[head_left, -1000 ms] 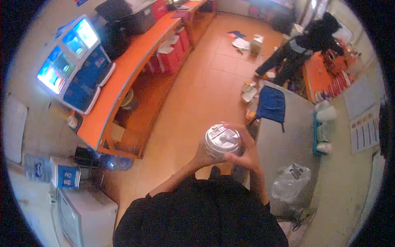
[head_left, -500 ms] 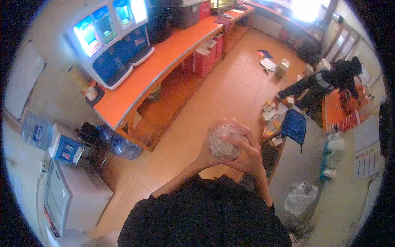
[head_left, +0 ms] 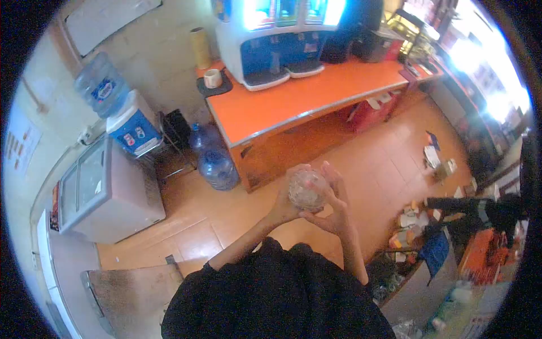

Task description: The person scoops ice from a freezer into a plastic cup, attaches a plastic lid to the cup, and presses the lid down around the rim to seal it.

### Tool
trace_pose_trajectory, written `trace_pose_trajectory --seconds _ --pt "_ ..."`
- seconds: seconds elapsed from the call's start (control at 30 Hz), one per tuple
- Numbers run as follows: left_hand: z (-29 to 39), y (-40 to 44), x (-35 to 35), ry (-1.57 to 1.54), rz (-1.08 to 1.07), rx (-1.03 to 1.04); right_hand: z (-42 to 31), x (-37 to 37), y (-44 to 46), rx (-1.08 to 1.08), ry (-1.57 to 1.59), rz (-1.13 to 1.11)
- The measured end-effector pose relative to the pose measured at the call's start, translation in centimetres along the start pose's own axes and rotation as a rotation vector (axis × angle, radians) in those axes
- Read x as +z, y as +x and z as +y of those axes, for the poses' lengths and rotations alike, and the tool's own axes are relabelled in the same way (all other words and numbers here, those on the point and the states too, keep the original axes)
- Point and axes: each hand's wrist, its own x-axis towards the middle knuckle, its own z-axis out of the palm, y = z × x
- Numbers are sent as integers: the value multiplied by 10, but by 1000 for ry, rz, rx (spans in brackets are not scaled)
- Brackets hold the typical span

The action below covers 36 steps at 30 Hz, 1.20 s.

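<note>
A clear, round, ridged cup-like thing [head_left: 305, 192] is held up in front of my chest, above the floor; its exact kind is hard to make out. Wrapped round its left and far side is my left hand [head_left: 285, 208]. My right hand [head_left: 334, 208] curves about its right side, with the thumb at the lower edge and the fingers raised over the top. Both hands touch the thing, which is seen from above.
Ahead stands an orange counter [head_left: 271, 116] with a drink dispenser [head_left: 282, 51] and a mug [head_left: 213, 78]. At left are a water dispenser [head_left: 132, 127], water jugs [head_left: 217, 168] and a chest freezer [head_left: 107, 192]. A dark-clothed person [head_left: 483, 209] is at right, near scattered items [head_left: 409, 220].
My view has swung left, bringing the freezer and water dispenser further in. Both hands still hold the clear thing; the right fingers have lifted and spread slightly.
</note>
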Motion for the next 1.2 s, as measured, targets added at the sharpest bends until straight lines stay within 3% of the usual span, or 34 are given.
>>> trace_pose_trajectory --seconds 0.07,0.13,0.17,0.23,0.37,0.43,0.47,0.53,0.6,0.7,0.8,0.87,0.9,0.97,1.0,1.07,1.2 --pt "-6 2 -31 67 61 -8 10 24 21 3 51 -34" --pt "-22 14 -67 191 183 87 36 53 46 58 358 -181" --pt "-32 22 -82 202 195 93 49 68 61 46 368 -189" --pt "-53 35 -110 278 310 164 73 105 88 219 570 -210" --pt "-90 69 -161 142 476 53 130 172 136 300 805 -177" --pt "-118 90 -198 545 383 34 176 208 154 325 699 -240" --pt "-117 105 -209 557 399 41 190 217 170 286 717 -260" --pt "-113 121 -221 73 426 -277 217 237 195 290 785 -303" --pt "-167 121 -256 175 401 -241 238 254 213 290 846 -347" --pt "-177 147 -281 89 440 -228 258 276 238 279 822 -333" --pt "-211 141 -310 155 465 -244 266 291 244 352 1000 -340" --pt "-225 149 -334 509 310 -255 276 303 248 392 946 -315" --pt "-233 151 -339 505 307 -258 279 309 251 397 944 -313" --pt "-239 151 -343 89 315 -137 278 316 249 332 923 -261" --pt "-240 149 -347 83 303 -151 276 319 246 347 922 -248" --pt "-229 160 -357 382 160 -164 272 321 249 408 858 -220" --pt "-187 172 -355 345 -56 -355 253 317 249 449 731 -185"
